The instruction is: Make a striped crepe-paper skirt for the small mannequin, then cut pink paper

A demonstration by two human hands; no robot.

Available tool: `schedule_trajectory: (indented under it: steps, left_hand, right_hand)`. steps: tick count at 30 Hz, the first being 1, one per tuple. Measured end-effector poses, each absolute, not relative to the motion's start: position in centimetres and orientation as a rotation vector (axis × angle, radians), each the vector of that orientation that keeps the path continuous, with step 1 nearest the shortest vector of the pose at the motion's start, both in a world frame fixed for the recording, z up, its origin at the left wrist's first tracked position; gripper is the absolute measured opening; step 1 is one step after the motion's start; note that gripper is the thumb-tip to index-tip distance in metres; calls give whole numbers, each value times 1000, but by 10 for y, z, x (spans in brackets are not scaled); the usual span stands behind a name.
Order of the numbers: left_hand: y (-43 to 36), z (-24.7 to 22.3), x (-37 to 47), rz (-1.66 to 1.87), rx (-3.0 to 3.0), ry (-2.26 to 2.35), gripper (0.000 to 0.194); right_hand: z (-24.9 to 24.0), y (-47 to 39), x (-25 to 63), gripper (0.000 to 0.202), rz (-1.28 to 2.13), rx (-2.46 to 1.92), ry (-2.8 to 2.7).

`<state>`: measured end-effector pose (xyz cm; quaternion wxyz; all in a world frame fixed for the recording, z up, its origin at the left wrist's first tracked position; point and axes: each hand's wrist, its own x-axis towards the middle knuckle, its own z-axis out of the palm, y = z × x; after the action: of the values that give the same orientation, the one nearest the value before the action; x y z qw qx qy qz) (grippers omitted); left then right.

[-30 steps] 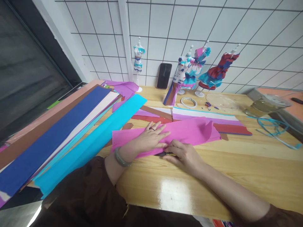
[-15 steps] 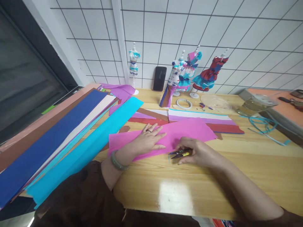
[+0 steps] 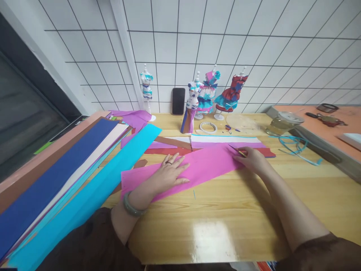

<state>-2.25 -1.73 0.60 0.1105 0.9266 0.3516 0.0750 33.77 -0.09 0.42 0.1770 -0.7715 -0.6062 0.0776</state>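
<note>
A long pink sheet lies slantwise on the wooden table. My left hand rests flat on its left half, fingers spread. Over the sheet's right end, my right hand is closed round dark scissors, whose thin tips point up and left above the pink. White, purple and red strips lie just behind the sheet.
On the left are long blue and turquoise sheets. Dressed mini mannequins, a phone and a tape roll stand or lie at the back. A jar and turquoise cord are right.
My right hand has moved right and away from me with the scissors, from the sheet's near edge to its right end. My left hand still rests on the sheet. The camera view has shifted.
</note>
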Motion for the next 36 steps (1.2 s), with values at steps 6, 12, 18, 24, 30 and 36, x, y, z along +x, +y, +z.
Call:
schedule_trajectory:
  steps: [6,12,18,24,30,36]
  left_hand:
    - [-17,5,-22,254,2768,1047,62]
    - [-18,17,-20,363,2890,1008,54]
    - [-20,24,-19,379,2900,873,45]
    - [-18,18,-20,337,2866,806,51]
    - [-10,13,-25,401,2908,868,44]
    - [-16,20,-19,609,2925,795,32]
  right_hand:
    - [10,0,334,37,237,-2119,-1726]
    - [27,0,349,38,143,-2142,-1614]
    - [29,-1,372,43,2,-2258,-1432]
    - [18,-1,383,41,-87,-2268,-1342]
    - [22,2,369,42,-149,-2102,-1329]
    - [32,-10,299,42,251,-1752,-1695]
